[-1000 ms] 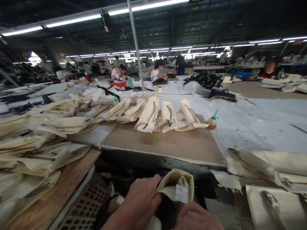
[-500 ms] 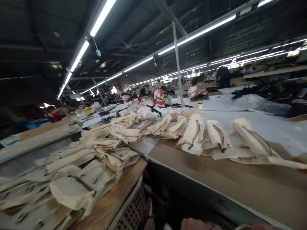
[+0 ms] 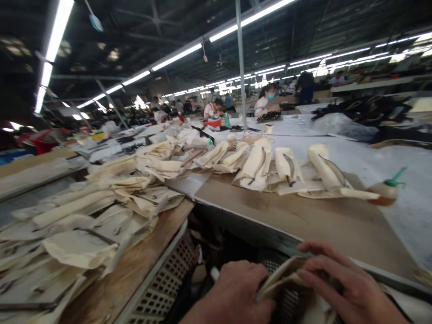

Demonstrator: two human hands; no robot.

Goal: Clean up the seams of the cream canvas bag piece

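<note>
Low in the head view, both my hands grip one cream fabric piece (image 3: 281, 279) just below the table's front edge. My left hand (image 3: 236, 292) is closed on its left end. My right hand (image 3: 340, 281) lies over its right side, fingers curled on the cloth. A row of folded cream pieces with dark zippers (image 3: 286, 168) lies on the brown board (image 3: 303, 216) beyond my hands.
Piles of cream pieces (image 3: 94, 211) cover the wooden bench at the left. A small glue bottle with a green tip (image 3: 384, 191) lies at the right. A perforated crate (image 3: 162, 283) sits under the bench. Other people (image 3: 265, 101) work at far tables. A metal pole (image 3: 241, 67) rises mid-table.
The camera swung left and up, then dropped back, so my hands reappear. My right hand now lies on top of the cream piece instead of under it.
</note>
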